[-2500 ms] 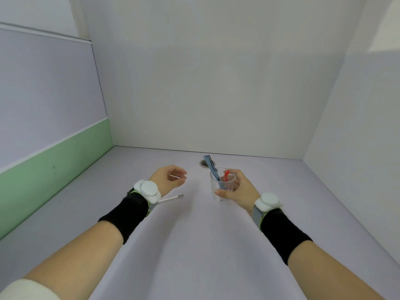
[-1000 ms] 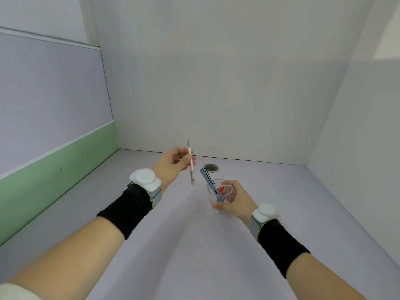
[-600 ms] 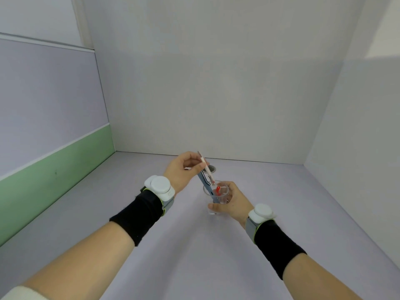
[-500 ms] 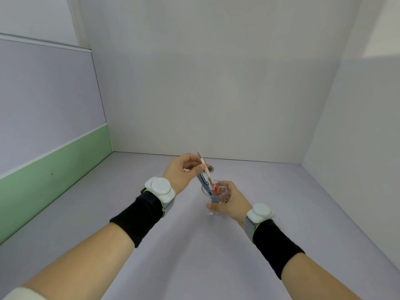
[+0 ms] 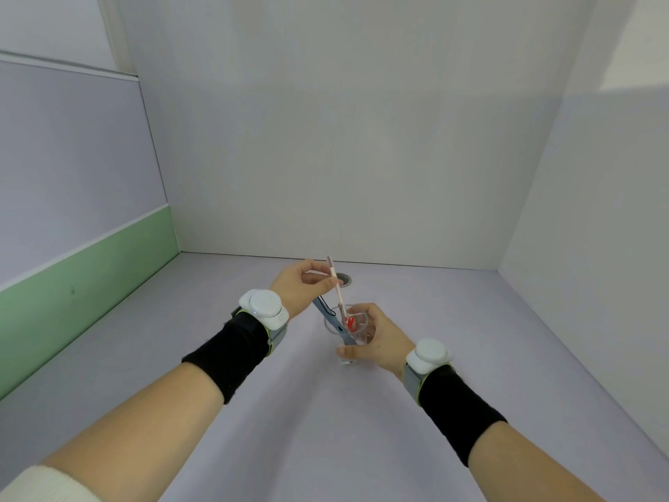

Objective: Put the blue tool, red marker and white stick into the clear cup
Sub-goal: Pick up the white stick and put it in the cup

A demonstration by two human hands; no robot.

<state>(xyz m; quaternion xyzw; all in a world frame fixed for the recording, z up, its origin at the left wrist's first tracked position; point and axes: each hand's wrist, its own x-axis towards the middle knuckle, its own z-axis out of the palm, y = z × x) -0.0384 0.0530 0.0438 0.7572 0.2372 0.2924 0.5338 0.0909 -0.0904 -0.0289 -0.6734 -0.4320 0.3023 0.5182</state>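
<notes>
The setting is judged to be a purpose-built recording booth or test station, not a home or a shop. A plain pale lilac table [image 5: 253,447] is enclosed on three sides by bare matte panels: a back wall [image 5: 344,139], a right wall [image 5: 597,248] and a left wall [image 5: 72,157] marked by a green band [image 5: 83,284] along its base. A round grommet hole [image 5: 344,280] is set into the table near the back wall. White sensor units [image 5: 265,308] are strapped at both wrists over black wristbands [image 5: 231,353]. No furnishings, signage or stock are seen.
</notes>
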